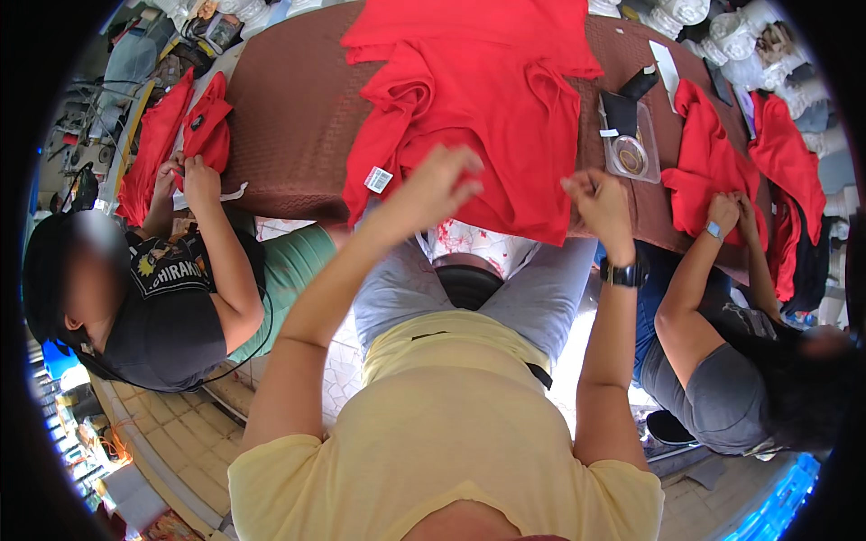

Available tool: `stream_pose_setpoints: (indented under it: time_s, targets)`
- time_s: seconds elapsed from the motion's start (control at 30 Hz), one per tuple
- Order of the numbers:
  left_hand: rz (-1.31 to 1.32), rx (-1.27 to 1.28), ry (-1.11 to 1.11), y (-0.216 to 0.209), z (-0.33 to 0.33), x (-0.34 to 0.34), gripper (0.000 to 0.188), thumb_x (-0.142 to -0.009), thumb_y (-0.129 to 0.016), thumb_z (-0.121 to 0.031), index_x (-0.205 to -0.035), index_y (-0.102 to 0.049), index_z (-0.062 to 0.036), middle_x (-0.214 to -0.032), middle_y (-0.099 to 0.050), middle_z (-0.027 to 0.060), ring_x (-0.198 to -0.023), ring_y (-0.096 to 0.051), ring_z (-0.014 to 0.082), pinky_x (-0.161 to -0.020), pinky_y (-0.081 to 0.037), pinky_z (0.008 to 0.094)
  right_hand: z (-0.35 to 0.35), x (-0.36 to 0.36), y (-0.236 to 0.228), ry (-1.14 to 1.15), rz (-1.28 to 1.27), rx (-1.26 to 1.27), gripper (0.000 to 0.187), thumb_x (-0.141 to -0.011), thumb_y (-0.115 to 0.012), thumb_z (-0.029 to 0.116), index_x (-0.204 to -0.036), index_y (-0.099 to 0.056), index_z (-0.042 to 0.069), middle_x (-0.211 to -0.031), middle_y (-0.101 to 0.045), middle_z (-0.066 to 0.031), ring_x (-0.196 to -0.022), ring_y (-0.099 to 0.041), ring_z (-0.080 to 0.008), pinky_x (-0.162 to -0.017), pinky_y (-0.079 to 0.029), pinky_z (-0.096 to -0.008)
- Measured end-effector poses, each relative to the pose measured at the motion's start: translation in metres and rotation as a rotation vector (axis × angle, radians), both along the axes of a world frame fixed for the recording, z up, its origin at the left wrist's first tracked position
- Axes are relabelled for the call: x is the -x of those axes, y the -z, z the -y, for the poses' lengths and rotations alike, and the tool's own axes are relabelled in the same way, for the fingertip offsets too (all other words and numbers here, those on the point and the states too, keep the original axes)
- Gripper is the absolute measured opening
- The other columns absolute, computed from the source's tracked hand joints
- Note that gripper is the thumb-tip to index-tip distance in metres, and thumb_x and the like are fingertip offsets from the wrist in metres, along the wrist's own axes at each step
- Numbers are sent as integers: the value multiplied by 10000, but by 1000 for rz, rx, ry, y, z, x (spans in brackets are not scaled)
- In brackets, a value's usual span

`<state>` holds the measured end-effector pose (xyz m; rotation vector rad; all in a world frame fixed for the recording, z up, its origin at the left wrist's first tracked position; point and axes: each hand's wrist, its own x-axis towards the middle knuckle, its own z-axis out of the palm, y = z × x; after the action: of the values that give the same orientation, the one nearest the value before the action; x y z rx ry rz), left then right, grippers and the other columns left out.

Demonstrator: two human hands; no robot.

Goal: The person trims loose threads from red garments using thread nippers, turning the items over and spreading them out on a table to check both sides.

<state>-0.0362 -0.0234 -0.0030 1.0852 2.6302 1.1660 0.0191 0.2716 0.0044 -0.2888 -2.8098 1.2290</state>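
A red garment (pixel 505 117) lies spread on the table in front of me and hangs over its near edge toward my lap. A white printed tag (pixel 377 179) rests on its left side. Above the middle of the cloth is my left hand (pixel 442 185), its fingers apart and slightly blurred, with nothing visible in them. My right hand (pixel 603 206), with a dark watch on the wrist, is raised beside the garment's right edge. Its thumb and fingertips are drawn together in a pinch; whatever they hold is too small to make out.
On the brown-covered table (pixel 289 108), a clear plastic box (pixel 639 149) with a round item and a black pouch (pixel 621 112) stand to the right. Co-workers at left and right handle red garments (pixel 209 122) (pixel 708 162). White bundles (pixel 731 41) line the far right.
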Motion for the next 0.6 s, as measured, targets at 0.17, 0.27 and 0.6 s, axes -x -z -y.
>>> stream_pose_setpoints:
  time_s: [0.17,0.27,0.6]
  targets:
    - [126,-77,67,38,-43,-54,394,-857,-761,-142,-1201,-598,-40,-1153,-629,127,-1104,-548,313,-980,-441,416,4,-38,57,73,-7,193,291,-865,-782,232,-967,-727,-34,-853,-718,-144,-710,-670,-215,-669,-511,-344]
    - [118,-151,88,40,-55,-49,472,-837,-774,-98,-1277,-606,-64,-1175,-620,106,-1075,-552,286,-982,-443,402,6,-40,69,65,-100,237,291,-885,-778,218,-1007,-721,-40,-892,-702,-95,-673,-607,-152,-639,-478,-296]
    - [550,-535,-44,14,-64,-24,615,-810,-757,64,-1375,-547,-60,-1176,-528,17,-898,-490,85,-858,-451,243,25,-18,31,102,-118,858,189,-966,-729,222,-998,-651,53,-717,-547,63,-558,-388,9,-486,-290,-191]
